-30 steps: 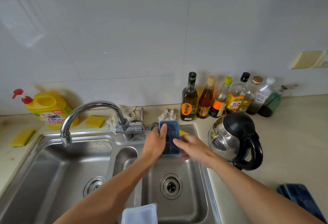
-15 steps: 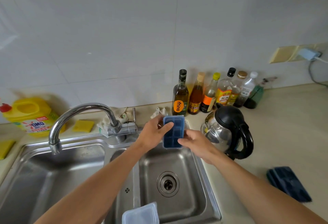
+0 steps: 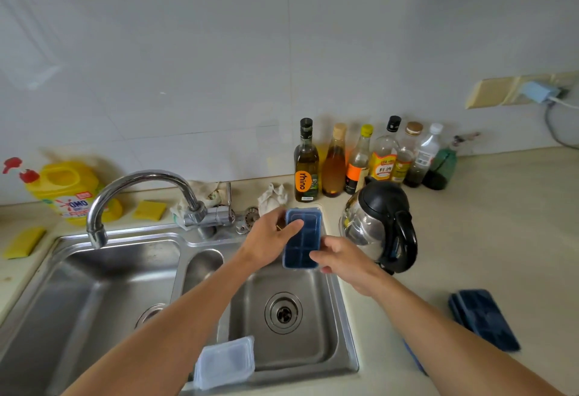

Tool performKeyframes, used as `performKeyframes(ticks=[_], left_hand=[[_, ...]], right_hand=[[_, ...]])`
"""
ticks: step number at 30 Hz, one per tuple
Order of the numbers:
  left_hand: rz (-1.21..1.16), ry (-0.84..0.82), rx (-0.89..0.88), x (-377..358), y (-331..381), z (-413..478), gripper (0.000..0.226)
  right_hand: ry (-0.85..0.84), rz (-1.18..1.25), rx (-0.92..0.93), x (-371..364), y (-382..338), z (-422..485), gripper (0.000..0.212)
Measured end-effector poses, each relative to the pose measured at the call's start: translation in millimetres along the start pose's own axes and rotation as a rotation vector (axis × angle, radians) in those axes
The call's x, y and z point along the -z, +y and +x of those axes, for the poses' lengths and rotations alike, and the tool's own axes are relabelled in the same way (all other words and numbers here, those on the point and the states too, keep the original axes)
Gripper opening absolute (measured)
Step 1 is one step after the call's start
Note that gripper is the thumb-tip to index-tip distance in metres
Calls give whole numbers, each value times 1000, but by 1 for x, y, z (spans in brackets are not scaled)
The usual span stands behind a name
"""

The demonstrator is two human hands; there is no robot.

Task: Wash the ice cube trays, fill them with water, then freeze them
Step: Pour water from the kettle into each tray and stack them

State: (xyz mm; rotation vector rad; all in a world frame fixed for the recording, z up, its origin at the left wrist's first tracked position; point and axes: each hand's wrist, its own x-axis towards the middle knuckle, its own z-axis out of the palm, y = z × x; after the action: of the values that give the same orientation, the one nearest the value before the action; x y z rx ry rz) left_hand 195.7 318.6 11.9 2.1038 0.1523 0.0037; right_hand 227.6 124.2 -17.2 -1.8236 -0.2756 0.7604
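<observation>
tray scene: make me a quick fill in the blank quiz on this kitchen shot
1. The left hand and right hand hold a ____ tray.
2. The faucet spout hangs over the sink's ____ basin.
3. The kettle has a ____ handle.
Missing: blue; left; black.

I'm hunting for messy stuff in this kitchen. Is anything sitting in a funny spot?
Yes. Clear plastic lids sit tipped on the front rim of the sink, partly hanging into the right basin, so they might slide in. A metal strainer lies on the ledge beside the tap, not in a drain.
</observation>
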Motion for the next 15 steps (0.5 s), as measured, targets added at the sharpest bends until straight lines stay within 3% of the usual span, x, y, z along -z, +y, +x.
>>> performKeyframes(ticks=[8,12,15], left_hand=[[-326,61,203,-103,65,-23,23],[-480,1,358,-168,92,-29,35],[-509,-44,411,-215,110,-32,29]], right_hand=[[31,47,23,86,34,-76,20],[92,58,-18,137,61,-118,17],[152,74,-74,173,88,-147,15]])
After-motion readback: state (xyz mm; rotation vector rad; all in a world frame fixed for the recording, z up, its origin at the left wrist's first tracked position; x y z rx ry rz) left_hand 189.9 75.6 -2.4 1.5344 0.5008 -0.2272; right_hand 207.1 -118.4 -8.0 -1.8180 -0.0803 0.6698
